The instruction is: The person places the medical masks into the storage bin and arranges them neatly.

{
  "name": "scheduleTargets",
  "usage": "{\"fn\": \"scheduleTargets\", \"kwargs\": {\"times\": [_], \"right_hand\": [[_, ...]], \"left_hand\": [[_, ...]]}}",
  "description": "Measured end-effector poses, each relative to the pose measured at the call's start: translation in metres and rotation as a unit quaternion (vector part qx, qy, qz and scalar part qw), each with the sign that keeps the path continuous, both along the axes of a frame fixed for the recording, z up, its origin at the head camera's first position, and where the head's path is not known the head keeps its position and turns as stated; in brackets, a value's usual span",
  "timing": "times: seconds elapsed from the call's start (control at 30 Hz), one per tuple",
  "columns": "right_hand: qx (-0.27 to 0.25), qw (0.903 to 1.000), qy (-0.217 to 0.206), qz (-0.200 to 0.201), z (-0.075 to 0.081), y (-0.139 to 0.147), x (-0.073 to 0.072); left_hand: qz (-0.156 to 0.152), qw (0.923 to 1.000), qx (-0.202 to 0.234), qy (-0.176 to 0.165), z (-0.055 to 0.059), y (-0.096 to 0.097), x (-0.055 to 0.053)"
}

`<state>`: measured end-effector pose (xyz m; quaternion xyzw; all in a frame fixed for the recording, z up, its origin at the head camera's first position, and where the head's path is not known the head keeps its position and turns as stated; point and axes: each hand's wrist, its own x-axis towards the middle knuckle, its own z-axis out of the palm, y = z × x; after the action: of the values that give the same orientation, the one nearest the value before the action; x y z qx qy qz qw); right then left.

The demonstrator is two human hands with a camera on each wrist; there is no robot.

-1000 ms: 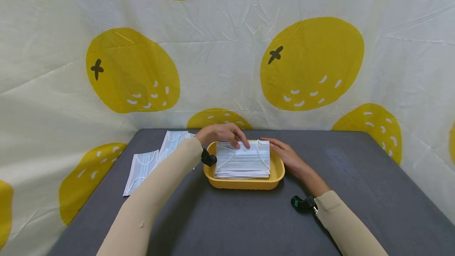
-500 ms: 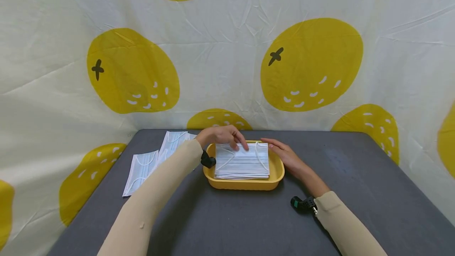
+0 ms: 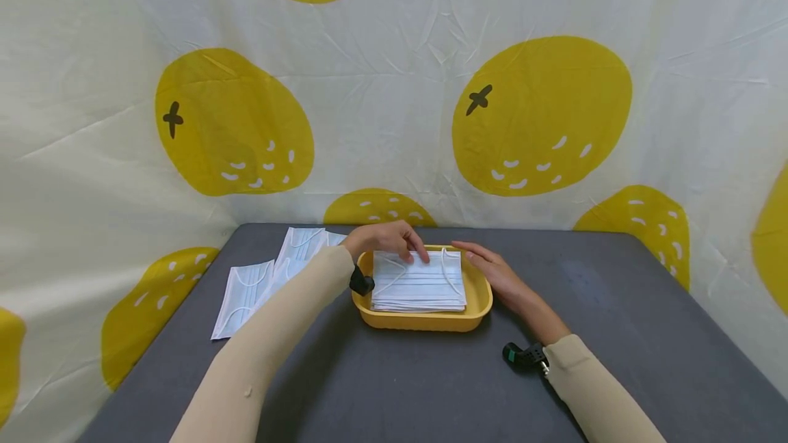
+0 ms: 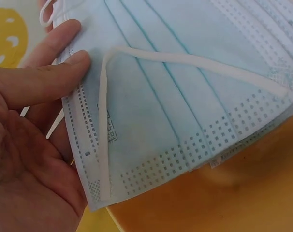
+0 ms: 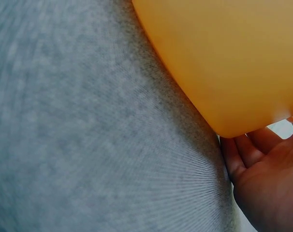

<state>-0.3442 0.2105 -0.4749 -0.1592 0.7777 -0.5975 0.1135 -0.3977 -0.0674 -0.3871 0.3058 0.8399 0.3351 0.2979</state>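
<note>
A yellow tray point(image 3: 425, 320) sits in the middle of the table, with a stack of pale blue face masks point(image 3: 425, 282) lying in it. At the far edge of the stack is my left hand point(image 3: 389, 236). Seen from the left wrist, its thumb point(image 4: 69, 77) lies over the top face mask point(image 4: 151, 111) while other fingers pass behind, gripping the edge. How many masks it grips I cannot tell. White ear loops lie across the top one. My right hand point(image 3: 495, 272) rests along the tray's right wall, fingers extended; in the right wrist view they touch the tray's outside point(image 5: 224, 72).
Several more face masks point(image 3: 246, 292) lie spread on the dark grey table point(image 3: 394, 388) at the left, partly behind my left sleeve point(image 3: 271, 340). A white curtain point(image 3: 382, 122) with yellow fruit prints hangs behind the table's far edge.
My left hand has sunk slightly toward the tray, and the far edge of the top masks has come down a little with it. The right hand stays against the tray.
</note>
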Motion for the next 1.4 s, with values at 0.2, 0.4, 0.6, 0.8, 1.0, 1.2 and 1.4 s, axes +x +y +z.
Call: {"fn": "scheduleTargets", "kwargs": {"times": [0.2,0.4,0.6,0.8,1.0,1.2,1.4], "right_hand": [[-0.004,1.0000,-0.005,-0.001,0.001,0.000,0.000],[-0.001,1.0000,-0.004,-0.004,0.001,0.001,-0.002],[0.002,1.0000,-0.007,-0.003,-0.001,0.000,-0.002],[-0.005,1.0000,0.000,0.006,-0.001,0.000,-0.003],[-0.009,0.9999,0.003,0.008,0.000,0.002,-0.002],[-0.007,1.0000,0.000,0.003,0.000,0.001,-0.002],[-0.004,1.0000,0.001,0.003,-0.002,0.002,-0.003]], "left_hand": [[0.000,0.9999,-0.010,0.002,-0.001,0.000,0.000],[0.008,0.9998,-0.016,-0.008,-0.003,0.001,-0.001],[0.001,0.9995,-0.030,0.000,-0.004,0.003,0.002],[-0.009,0.9985,-0.050,0.019,0.001,0.004,0.005],[-0.023,0.9980,-0.044,0.039,0.012,0.006,0.004],[-0.021,0.9977,-0.054,0.036,0.015,0.008,0.004],[-0.003,0.9944,-0.061,0.086,0.006,0.009,0.003]]}}
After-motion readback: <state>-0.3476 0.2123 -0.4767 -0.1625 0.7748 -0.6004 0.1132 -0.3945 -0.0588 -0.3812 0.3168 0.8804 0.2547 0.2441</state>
